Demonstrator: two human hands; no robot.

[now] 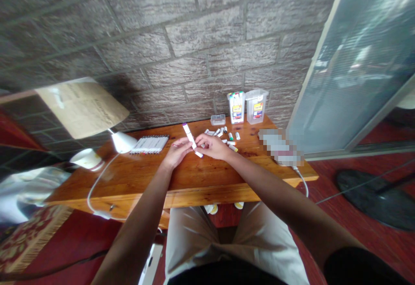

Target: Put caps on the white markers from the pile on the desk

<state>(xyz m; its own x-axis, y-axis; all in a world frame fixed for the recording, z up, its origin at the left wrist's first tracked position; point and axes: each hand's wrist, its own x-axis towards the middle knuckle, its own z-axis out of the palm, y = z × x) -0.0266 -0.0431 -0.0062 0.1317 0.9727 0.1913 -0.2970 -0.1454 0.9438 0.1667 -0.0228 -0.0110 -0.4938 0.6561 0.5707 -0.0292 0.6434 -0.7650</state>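
Observation:
Both my hands meet over the middle of the wooden table (142,177) and pinch one white marker (191,139) with a purple cap at its upper end. My left hand (177,152) grips the marker from the left, fingers closed on its middle. My right hand (212,146) holds it from the right, fingers curled round the lower part. The marker tilts up and to the left. Just behind my right hand lie several loose white markers (223,133) with coloured caps.
A row of white markers (149,144) lies side by side at the left. Two clear marker boxes (256,106) and a small clear case (218,119) stand by the brick wall. A white desk lamp (123,141) and cable sit at the left; a blurred patch covers the right edge.

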